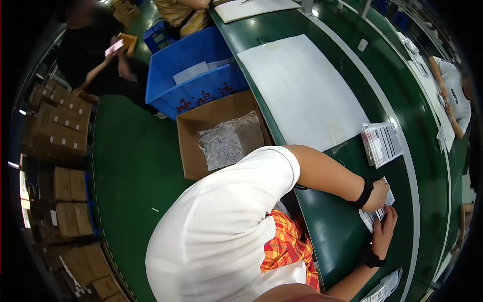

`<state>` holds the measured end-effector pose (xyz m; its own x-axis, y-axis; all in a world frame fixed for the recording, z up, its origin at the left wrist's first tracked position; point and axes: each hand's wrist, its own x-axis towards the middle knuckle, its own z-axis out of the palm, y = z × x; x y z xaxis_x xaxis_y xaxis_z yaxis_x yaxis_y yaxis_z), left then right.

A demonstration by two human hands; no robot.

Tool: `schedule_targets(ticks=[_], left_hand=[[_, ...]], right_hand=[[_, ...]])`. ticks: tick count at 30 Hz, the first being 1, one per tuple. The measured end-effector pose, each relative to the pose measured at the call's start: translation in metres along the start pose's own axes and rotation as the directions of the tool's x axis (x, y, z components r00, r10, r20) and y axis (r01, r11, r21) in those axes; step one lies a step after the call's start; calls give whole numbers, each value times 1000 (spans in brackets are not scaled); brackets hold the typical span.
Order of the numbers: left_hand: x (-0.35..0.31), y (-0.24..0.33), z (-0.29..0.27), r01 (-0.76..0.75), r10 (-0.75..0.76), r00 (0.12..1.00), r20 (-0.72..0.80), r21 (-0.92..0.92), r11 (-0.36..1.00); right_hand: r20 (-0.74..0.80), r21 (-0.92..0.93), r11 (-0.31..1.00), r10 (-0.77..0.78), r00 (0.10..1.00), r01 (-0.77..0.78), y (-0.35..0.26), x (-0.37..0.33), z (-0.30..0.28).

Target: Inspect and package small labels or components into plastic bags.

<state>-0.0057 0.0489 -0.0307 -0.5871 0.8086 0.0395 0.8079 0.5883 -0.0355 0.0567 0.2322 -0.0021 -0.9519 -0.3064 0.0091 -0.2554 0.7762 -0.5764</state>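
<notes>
On the green bench at the right, both of my hands work on a small white printed sheet (369,219), possibly a packet; its exact kind is partly hidden. My left hand (376,196), with a black band at its wrist, is closed at the sheet's far edge, its fingers curled over it. Nearer to me, my right hand (385,229) pinches the same sheet between thumb and fingers; it too has a black wristband. Beyond my left hand lies a stack of printed white packets (383,144). Clear plastic packets (385,287) lie beside my right forearm.
A large white sheet (304,93) covers part of the bench (322,221). Left of it stand an open cardboard box (191,158) with clear scraps and a blue crate (163,93). Other people sit or stand around; cartons (63,118) are piled at the far left.
</notes>
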Motion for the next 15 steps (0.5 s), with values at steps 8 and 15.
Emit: schedule_targets(ticks=[8,15], left_hand=[[-6,0,-15,-10,6,995,101,35,999],[-9,-1,-12,-17,13,996,86,52,999]], right_hand=[[5,40,999,-14,1000,14,-4,0,-1],[-8,36,999,26,1000,-25,-16,-1,-3]])
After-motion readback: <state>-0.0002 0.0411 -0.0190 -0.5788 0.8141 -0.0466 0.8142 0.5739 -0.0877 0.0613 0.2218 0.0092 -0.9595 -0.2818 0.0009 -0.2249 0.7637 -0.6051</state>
